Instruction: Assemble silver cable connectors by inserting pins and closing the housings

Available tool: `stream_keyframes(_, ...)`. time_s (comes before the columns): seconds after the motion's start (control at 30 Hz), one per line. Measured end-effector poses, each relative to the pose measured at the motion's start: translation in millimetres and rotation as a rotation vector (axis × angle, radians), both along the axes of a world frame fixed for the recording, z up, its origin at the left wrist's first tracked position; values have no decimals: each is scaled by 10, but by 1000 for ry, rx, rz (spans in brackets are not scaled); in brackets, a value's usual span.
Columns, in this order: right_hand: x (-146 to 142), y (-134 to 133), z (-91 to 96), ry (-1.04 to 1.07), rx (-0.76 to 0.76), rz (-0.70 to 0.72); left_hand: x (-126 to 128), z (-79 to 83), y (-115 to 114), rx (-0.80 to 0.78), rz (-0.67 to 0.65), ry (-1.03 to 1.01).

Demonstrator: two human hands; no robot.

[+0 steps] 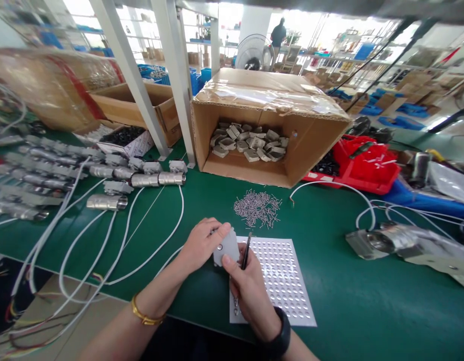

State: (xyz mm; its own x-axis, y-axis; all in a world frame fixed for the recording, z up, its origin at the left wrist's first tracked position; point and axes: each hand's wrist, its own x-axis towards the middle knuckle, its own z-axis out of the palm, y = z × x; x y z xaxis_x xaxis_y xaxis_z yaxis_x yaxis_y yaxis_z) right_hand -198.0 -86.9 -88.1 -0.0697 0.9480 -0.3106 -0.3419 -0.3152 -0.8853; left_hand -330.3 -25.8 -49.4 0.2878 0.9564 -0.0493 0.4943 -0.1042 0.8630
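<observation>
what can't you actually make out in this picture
Head view, back face of the grey part: turned away, with the left hand and right hand around it.
Head view, gripped portion of the dark tool: covered by the right hand.
Head view, count of the grey pieces in the cardboard box: they overlap.
Head view, right end of the metal assembly: cut off by the edge.

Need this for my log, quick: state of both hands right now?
Left hand: closed, holding the grey plate.
Right hand: closed, holding a dark tool, thumb on the grey plate.
</observation>
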Motion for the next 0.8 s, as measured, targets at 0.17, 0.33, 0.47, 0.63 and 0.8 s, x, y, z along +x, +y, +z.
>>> stream_keyframes(0.17, -30, -69, 81, -33, -44, 26, -189, -13, 56, -81, -190, -106)
stream_keyframes(0.33, 216, 60, 215, -259, 156, 170, -224, 101, -96, 76, -244, 35)
stream_keyframes(0.47, 569, 241, 134, -1081, 760, 286, -61, -143, -247, 699, -227, 374)
stream_keyframes(0.63, 875, 200, -100, -1683, 1199, 423, 136, -560, -279, 1232, -211, 530)
stream_keyframes(0.8, 1193, 138, -93, -1316, 1021, 435, 40, -589, -475, 1208, -338, 543)
